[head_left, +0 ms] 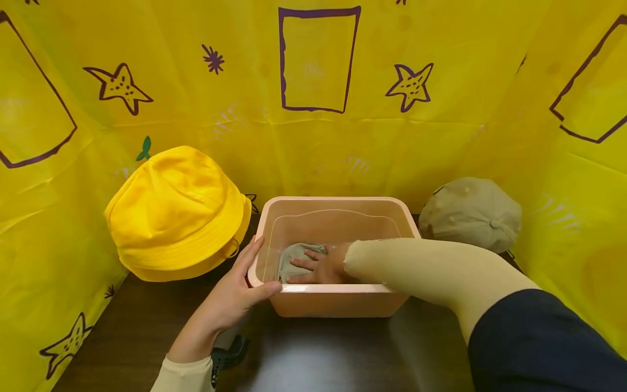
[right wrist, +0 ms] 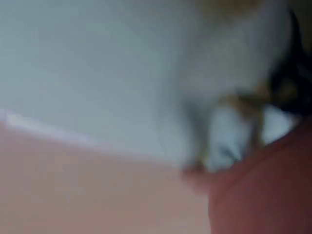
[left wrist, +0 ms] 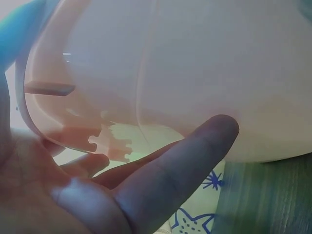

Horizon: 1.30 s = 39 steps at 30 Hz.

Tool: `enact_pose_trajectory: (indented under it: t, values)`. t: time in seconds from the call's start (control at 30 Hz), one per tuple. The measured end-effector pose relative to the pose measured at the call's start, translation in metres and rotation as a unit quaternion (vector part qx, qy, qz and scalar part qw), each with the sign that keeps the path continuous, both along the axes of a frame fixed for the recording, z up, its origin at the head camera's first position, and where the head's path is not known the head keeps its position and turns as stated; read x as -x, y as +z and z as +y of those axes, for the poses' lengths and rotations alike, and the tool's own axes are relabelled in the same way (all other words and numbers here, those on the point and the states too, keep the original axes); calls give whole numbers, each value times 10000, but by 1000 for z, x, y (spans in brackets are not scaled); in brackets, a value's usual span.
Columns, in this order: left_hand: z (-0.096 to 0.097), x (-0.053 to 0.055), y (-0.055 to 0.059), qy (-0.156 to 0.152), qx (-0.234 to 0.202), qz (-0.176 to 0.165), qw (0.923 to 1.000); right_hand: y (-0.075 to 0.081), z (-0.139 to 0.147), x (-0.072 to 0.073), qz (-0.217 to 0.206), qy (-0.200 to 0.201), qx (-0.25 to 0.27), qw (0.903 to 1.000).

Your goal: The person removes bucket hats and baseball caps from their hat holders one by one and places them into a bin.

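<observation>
A pink plastic tub (head_left: 338, 302) stands in the middle of the dark table. My left hand (head_left: 235, 296) holds its near left corner, thumb along the front rim and fingers against the left side. In the left wrist view those fingers (left wrist: 180, 175) lie along the tub's outer wall (left wrist: 204, 63). Inside the tub, my right hand (head_left: 320, 267) rests palm down with fingers spread on a grey-green cloth item (head_left: 293, 258), which looks like a soft hat or cap. The hand hides part of it. The right wrist view is blurred, with greyish fabric (right wrist: 87, 83) close to the lens.
A yellow brimmed hat (head_left: 176, 212) sits left of the tub, raised over the table (head_left: 333, 354). At the back right is a khaki cap (head_left: 472, 215). Yellow sheeting (head_left: 318, 152) with drawn stars encloses the back and sides.
</observation>
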State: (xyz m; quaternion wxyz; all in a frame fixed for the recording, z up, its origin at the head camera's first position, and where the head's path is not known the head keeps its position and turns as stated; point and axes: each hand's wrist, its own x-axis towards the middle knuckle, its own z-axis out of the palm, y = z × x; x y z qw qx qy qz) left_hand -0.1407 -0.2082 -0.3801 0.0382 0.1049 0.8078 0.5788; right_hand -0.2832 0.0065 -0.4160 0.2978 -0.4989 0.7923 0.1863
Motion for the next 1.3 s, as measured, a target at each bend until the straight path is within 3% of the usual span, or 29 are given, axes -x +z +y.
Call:
enact_pose_trajectory:
  t: [0.13,0.27,0.43,0.63,0.77,0.83,0.9,0.97,1.07,1.13,1.17,1.23,1.3]
  values:
    - [0,-1,2,49,137,16,9999,28,2,3,7,53,36,10000]
    - [0,-2,2,86,242,43,9997,62,13,-1,452,239,236,9984]
    - [-2,-1,2,63,237,33,9997,105,42,-8,850,238,1011,9910]
    - [-2,-1,1,17,203,107,9997,127,89,-15,1359,-55,2013,9700]
    - [-2,-2,1,36,191,116,9997,140,126,-25,1718,-429,2769,9444]
    - [-2,-3,1,55,191,98,9998,147,146,-31,1909,-629,3324,9215]
    - [-2,-4,1,81,208,77,9997,153,168,-38,2099,-865,3980,8888]
    - [-2,-5,1,84,227,71,9997,155,193,-45,2441,-1041,4663,8439]
    - [-2,-5,1,54,232,61,9997,153,234,-56,2750,-1444,5615,7670]
    - [-2,-4,1,46,227,57,9997,149,263,-64,2853,-1828,6076,7183]
    - [-2,-4,1,39,216,52,9997,145,277,-68,2713,-2116,6307,6956]
    - [-2,-4,1,39,193,31,9998,136,305,-77,2493,-2635,6598,6581]
    - [-1,-4,1,35,152,-1,9999,123,330,-83,2034,-3055,6850,6294]
